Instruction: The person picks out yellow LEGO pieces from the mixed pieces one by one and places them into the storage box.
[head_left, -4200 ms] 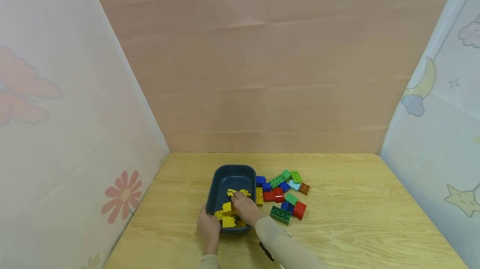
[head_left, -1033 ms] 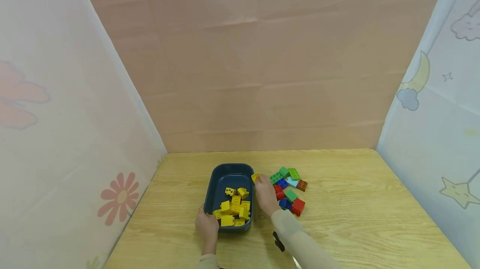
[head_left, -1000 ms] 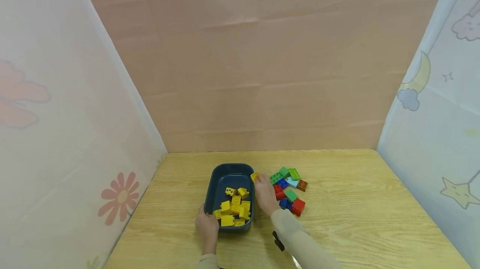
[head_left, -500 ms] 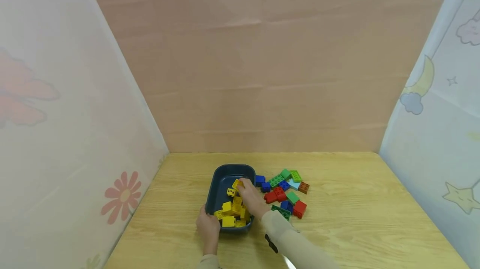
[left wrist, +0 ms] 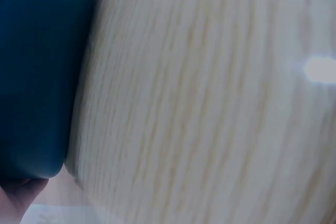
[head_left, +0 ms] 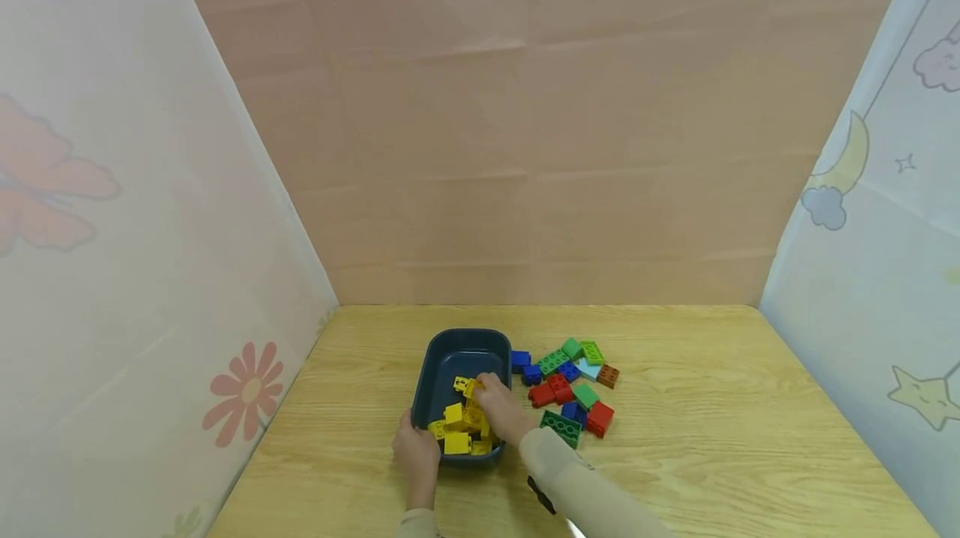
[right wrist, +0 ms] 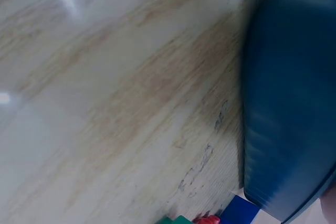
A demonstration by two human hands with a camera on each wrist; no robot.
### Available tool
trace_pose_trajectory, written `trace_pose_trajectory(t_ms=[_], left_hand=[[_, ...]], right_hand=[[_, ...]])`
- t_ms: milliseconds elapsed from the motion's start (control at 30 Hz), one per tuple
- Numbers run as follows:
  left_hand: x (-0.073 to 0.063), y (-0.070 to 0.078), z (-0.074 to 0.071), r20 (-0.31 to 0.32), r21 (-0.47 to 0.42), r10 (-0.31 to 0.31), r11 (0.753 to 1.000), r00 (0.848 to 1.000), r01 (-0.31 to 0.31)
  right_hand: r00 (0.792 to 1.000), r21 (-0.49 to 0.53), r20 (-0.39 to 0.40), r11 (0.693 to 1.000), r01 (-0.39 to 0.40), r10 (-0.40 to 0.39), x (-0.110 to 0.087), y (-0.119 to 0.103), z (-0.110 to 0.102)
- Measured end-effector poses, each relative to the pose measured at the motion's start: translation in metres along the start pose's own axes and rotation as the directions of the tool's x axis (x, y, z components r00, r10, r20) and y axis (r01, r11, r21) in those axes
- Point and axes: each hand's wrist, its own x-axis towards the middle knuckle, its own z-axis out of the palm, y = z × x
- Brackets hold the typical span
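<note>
A dark blue plastic bin (head_left: 450, 363) stands on the table in the head view, with several yellow building bricks (head_left: 457, 443) heaped in its near half. My left hand (head_left: 417, 456) grips the bin's near left rim, and in the left wrist view its fingers (left wrist: 32, 190) lie at the bin's lower corner. My right hand (head_left: 504, 411) reaches over the right wall into the bin, pinching a yellow brick (head_left: 471, 388) low over the heap. Part of the heap is hidden behind that hand. The right wrist view shows mainly the bin's outer wall (right wrist: 294, 87).
Right of the bin lie loose bricks: a blue one (head_left: 521, 361), a green one (head_left: 553, 362), a red one (head_left: 599, 419), a dark green one (head_left: 561, 428) and a brown one (head_left: 608, 376), among others. A papered wall (head_left: 525, 188) rises behind the wooden table (head_left: 712, 421).
My right hand has carried the yellow brick from beside the bin's right rim over into the bin, then lower toward the heap. My left hand has stayed at the rim.
</note>
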Motion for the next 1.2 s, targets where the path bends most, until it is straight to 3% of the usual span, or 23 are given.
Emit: trace_pose_trajectory(t_ms=[200,533,633,767,967,1200], left_hand=[[0.001,0.003,-0.002,0.016,-0.010,-0.008,1.000,1.000,0.008],[0.000,0.003,0.002,0.029,-0.015,-0.008,1.000,1.000,0.008],[-0.001,0.004,0.002,0.035,-0.027,-0.002,1.000,0.999,0.002],[-0.001,0.007,0.001,0.048,-0.036,0.004,0.999,0.999,-0.002],[0.004,0.010,0.002,0.045,-0.042,-0.003,0.999,0.999,0.005],[0.014,0.006,0.006,0.036,-0.108,-0.003,0.994,0.999,0.007]], right_hand=[[0.996,-0.021,0.084,1.000,-0.005,0.007,0.002,-0.001,-0.002],[0.990,-0.080,0.142,0.997,0.007,0.005,-0.001,0.000,-0.003],[0.996,-0.068,0.083,0.998,-0.005,0.011,-0.005,0.001,-0.006],[0.996,0.028,-0.067,0.998,-0.059,0.061,-0.015,0.004,-0.015],[0.954,0.195,-0.263,0.976,-0.097,0.147,-0.038,0.009,-0.030],[0.903,0.251,-0.340,0.951,-0.183,0.264,-0.063,0.014,-0.042]])
